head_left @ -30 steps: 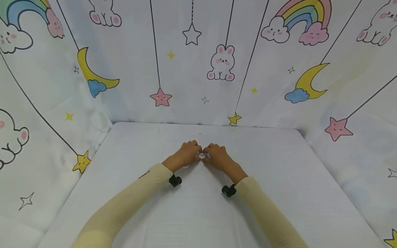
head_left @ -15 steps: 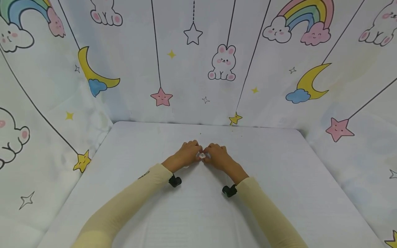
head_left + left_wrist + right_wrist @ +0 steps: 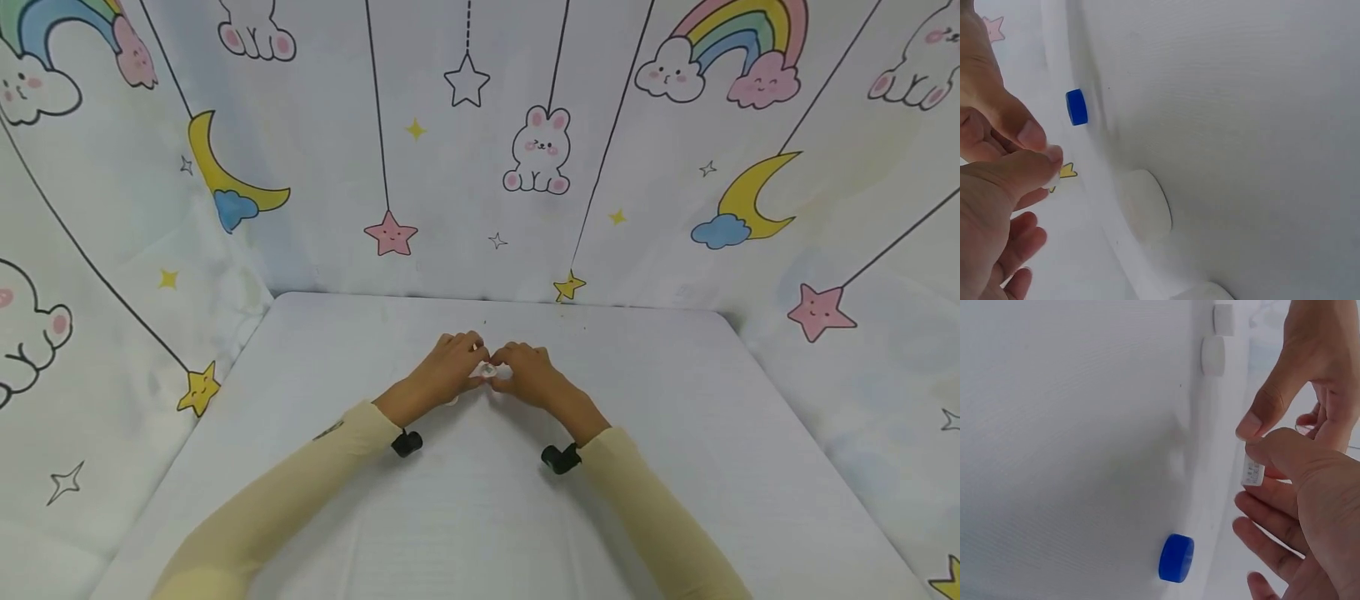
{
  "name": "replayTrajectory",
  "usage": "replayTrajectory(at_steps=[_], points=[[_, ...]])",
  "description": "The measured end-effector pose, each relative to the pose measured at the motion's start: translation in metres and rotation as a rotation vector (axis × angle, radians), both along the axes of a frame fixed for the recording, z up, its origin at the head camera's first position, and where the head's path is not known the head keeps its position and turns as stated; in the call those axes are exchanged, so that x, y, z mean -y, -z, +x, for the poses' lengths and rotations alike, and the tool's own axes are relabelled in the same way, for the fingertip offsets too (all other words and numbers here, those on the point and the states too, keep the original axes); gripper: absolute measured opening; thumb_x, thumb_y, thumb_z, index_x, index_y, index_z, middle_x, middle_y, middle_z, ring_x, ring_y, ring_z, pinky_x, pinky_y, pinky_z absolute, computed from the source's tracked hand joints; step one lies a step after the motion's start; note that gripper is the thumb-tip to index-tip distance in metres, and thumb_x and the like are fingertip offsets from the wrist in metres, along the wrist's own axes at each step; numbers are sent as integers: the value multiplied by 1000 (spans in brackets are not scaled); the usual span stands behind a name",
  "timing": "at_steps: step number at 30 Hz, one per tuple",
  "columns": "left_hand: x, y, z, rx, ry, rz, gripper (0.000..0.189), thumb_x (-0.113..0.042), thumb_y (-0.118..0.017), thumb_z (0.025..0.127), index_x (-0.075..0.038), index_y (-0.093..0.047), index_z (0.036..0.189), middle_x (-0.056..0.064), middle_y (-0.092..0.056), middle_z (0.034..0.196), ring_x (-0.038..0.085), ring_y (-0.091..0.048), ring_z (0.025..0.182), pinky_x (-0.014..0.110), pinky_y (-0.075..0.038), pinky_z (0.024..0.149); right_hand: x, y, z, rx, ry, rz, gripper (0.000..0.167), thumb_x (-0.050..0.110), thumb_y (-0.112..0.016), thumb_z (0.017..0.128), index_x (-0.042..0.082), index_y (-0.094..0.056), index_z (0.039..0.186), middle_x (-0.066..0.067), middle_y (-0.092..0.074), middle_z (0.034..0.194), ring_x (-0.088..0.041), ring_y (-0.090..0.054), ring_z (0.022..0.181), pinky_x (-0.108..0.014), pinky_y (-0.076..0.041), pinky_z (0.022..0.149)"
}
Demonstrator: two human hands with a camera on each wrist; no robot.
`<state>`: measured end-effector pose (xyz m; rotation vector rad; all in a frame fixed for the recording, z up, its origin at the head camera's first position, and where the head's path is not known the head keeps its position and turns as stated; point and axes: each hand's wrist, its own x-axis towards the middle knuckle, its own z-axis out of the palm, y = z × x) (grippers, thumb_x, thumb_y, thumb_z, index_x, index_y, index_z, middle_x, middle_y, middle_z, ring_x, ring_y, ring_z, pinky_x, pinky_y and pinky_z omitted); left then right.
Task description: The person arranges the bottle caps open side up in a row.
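Both hands meet over the far middle of the table, fingertips at a small white piece point(image 3: 489, 370) between them. In the right wrist view, print shows on the white piece point(image 3: 1252, 472), which my right hand point(image 3: 531, 377) pinches between thumb and fingers. Its remaining fingers spread loosely behind. My left hand point(image 3: 444, 371) grips the same piece from the other side, thumb tip close against the right thumb. Fingers hide most of the piece, so I cannot tell its kind. In the left wrist view, a bit of white shows behind the left thumb point(image 3: 1035, 167).
A blue round cap-like piece point(image 3: 1177, 557) stands on the table near the right hand. Beside the left hand are a white rounded disc point(image 3: 1144, 206) and a second white piece point(image 3: 1207, 292). The white table point(image 3: 465, 517) meets a patterned cloth backdrop point(image 3: 322, 192) behind.
Both hands have shifted slightly away from the body, and the wrists have spread a little apart, the left wrist more. The white piece has moved slightly with them.
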<state>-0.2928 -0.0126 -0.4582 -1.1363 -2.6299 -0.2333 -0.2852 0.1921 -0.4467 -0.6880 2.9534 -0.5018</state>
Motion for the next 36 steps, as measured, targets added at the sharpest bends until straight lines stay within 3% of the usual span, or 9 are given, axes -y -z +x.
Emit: replayTrajectory(at_steps=[4, 7, 12, 24, 30, 36], points=[[5, 0, 5, -100, 43, 37, 30, -31, -81, 96, -16, -70, 119, 6, -61, 129, 23, -63, 113, 42, -49, 98, 0, -7, 4, 40, -3, -54, 37, 32, -78, 97, 9, -72, 126, -5, -71, 123, -27, -63, 121, -61, -38, 108], [8, 0, 10, -137, 84, 75, 29, -26, -83, 95, -16, -70, 119, 7, -61, 129, 24, -64, 113, 43, -49, 97, -1, -9, 6, 55, -12, -69, 35, 32, -77, 97, 9, -72, 124, -5, -72, 120, -27, -64, 118, -62, -38, 107], [12, 0, 14, -157, 136, 110, 27, -21, -84, 93, -16, -72, 117, 9, -62, 128, 26, -65, 113, 43, -50, 96, -3, -8, 6, 70, -23, -86, 33, 31, -76, 97, 11, -73, 123, -4, -72, 117, -27, -64, 115, -64, -37, 106], [15, 2, 13, -141, 167, 187, 18, -17, -82, 95, -20, -76, 111, 8, -64, 122, 27, -67, 110, 43, -50, 93, -6, -8, 7, 85, -35, -112, 35, 38, -70, 102, 12, -76, 124, -2, -73, 114, -26, -66, 113, -56, -39, 98], [16, 4, 13, -23, 104, 254, 13, -19, -78, 98, -17, -78, 110, 6, -64, 121, 23, -65, 107, 45, -50, 92, -7, -9, 10, 83, -39, -126, 35, 40, -65, 105, 13, -77, 123, -1, -73, 112, -24, -66, 110, -57, -41, 99], [15, -2, 15, 228, -44, 331, 16, -22, -75, 101, -12, -79, 113, 10, -63, 125, 29, -63, 112, 48, -52, 97, -6, -10, 12, 45, -51, -134, 34, 36, -63, 106, 10, -74, 125, -4, -72, 116, -25, -66, 111, -58, -44, 99]])
